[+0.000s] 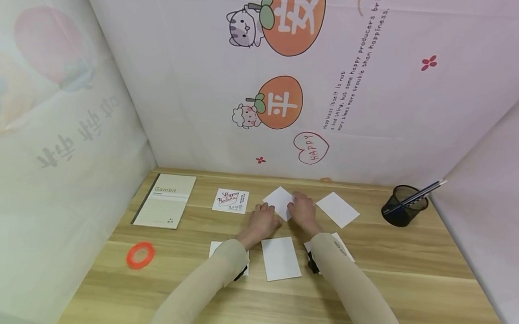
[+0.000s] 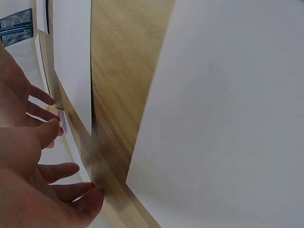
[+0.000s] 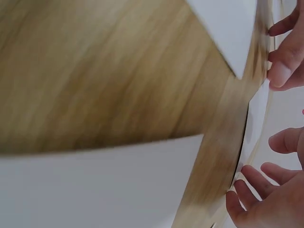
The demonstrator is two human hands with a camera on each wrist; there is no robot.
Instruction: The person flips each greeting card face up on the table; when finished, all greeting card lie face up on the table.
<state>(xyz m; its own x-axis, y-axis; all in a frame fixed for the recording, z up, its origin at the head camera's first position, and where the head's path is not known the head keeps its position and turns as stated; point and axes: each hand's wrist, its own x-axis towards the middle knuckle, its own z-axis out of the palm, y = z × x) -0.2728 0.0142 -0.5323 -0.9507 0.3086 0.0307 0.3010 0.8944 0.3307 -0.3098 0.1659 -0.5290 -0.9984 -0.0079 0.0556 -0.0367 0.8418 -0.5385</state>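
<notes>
A blank white card point(image 1: 278, 200) lies tilted on the wooden table between the two hands in the head view. My right hand point(image 1: 303, 211) touches its right edge with the fingertips, thumb held apart, as the right wrist view shows at that hand point(image 3: 266, 190). At the card's lower left is my left hand point(image 1: 262, 223), fingertips down by its near corner. The left wrist view has this hand point(image 2: 42, 185) with thumb and fingers apart. Another white card point(image 1: 282, 259) lies just nearer than the hands, and one more point(image 1: 338, 209) sits to the right.
Two further white cards point(image 1: 215, 248) point(image 1: 343, 247) lie partly under the forearms. Left of the hands is a "Happy Birthday" card point(image 1: 230, 201), then a Gambit notebook point(image 1: 166, 200) and a red ring point(image 1: 140, 255). A black mesh pen cup point(image 1: 398, 217) stands back right, before the wall.
</notes>
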